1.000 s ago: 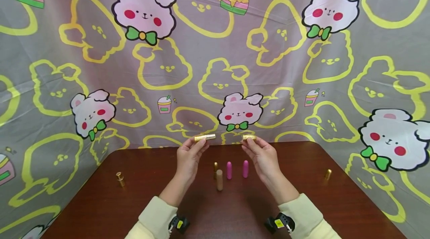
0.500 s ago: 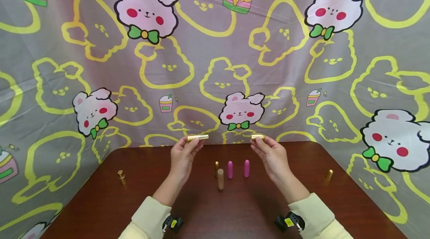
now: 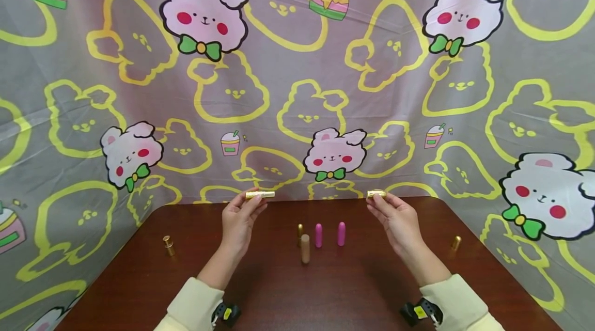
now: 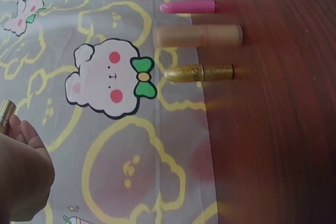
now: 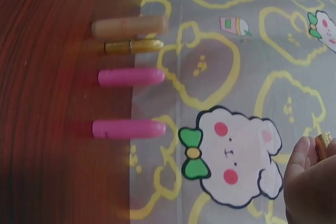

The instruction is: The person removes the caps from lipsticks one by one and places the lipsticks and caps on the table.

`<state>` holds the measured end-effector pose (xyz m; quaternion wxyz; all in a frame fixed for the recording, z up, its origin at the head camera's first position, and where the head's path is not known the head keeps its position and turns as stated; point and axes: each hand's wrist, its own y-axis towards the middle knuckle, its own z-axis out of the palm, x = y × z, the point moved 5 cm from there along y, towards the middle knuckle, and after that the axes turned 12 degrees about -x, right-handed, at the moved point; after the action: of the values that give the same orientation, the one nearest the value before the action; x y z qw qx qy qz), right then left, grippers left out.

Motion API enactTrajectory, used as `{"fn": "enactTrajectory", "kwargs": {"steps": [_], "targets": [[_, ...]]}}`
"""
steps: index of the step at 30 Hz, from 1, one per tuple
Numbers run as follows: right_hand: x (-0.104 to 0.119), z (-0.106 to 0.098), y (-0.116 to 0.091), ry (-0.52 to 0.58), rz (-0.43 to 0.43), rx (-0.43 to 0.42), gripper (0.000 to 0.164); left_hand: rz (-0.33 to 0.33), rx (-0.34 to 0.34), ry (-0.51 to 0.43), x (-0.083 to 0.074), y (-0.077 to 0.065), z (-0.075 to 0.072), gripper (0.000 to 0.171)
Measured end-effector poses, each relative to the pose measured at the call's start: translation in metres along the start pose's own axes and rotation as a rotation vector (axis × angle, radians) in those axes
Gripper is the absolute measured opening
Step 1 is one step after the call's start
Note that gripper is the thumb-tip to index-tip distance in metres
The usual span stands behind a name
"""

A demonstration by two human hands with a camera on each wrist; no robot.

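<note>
Above the far part of the table, my left hand point(image 3: 237, 229) pinches a gold lipstick base point(image 3: 261, 194) with its pale inner tube pointing right. Level with it, my right hand point(image 3: 402, 223) pinches a gold lipstick cap point(image 3: 375, 193) between thumb and fingers. A wide gap separates the two pieces. Between and below the hands, a closed gold lipstick point(image 3: 300, 229), a tan tube point(image 3: 305, 248) and two pink tubes, the left pink tube point(image 3: 318, 236) and the right pink tube point(image 3: 341, 234), stand upright. Both wrist views show only part of each hand, with the held pieces cut by the frame edge.
On the dark wooden table point(image 3: 302, 300), another gold lipstick base point(image 3: 168, 246) stands far left and a gold cap point(image 3: 456, 242) far right. A patterned cloth point(image 3: 288, 62) hangs behind the table and along both sides.
My hands have moved apart, the left to the left and the right to the right, each keeping its gold piece. Both have dropped slightly. The tubes on the table stay put.
</note>
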<state>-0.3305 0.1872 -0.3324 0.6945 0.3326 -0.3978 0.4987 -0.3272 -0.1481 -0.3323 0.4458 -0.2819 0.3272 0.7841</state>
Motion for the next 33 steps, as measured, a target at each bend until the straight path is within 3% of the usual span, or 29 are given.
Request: {"fn": "enactTrajectory", "kwargs": {"steps": [12, 23, 33], "targets": [[0.012, -0.033, 0.009, 0.021, -0.08, 0.016, 0.007, 0.082, -0.032, 0.066, -0.018, 0.009, -0.027, 0.023], [0.024, -0.057, 0.013, 0.045, -0.092, 0.038, 0.009, 0.149, -0.118, 0.159, -0.037, 0.014, -0.054, 0.021], [0.034, -0.083, 0.018, -0.055, -0.107, 0.006, 0.008, 0.191, -0.217, 0.183, -0.057, 0.021, -0.086, 0.017]]}}
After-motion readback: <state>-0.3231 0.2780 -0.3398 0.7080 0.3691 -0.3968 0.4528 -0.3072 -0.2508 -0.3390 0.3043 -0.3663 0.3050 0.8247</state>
